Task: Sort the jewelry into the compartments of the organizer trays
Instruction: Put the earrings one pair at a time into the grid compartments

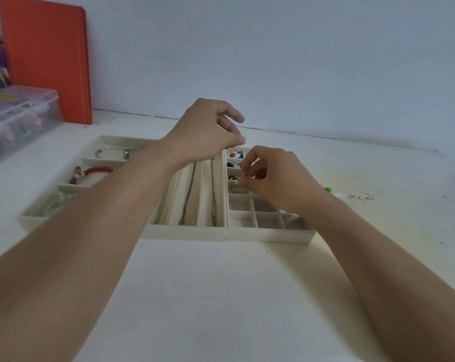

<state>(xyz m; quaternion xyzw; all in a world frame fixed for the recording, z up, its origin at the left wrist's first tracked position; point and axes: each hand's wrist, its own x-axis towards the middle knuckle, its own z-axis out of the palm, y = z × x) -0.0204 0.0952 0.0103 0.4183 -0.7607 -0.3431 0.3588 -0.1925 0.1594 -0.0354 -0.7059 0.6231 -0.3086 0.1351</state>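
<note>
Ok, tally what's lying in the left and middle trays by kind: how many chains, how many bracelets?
Chains in the middle tray's long slots: 3, at and.
Bracelets in the left tray: 3, silver, red beaded and pale beaded, partly behind the forearm.
Total: 6.

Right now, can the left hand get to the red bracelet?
Probably yes. The left hand seems to hold nothing, and the red bracelet lies uncovered in its tray, just beside that forearm.
</note>
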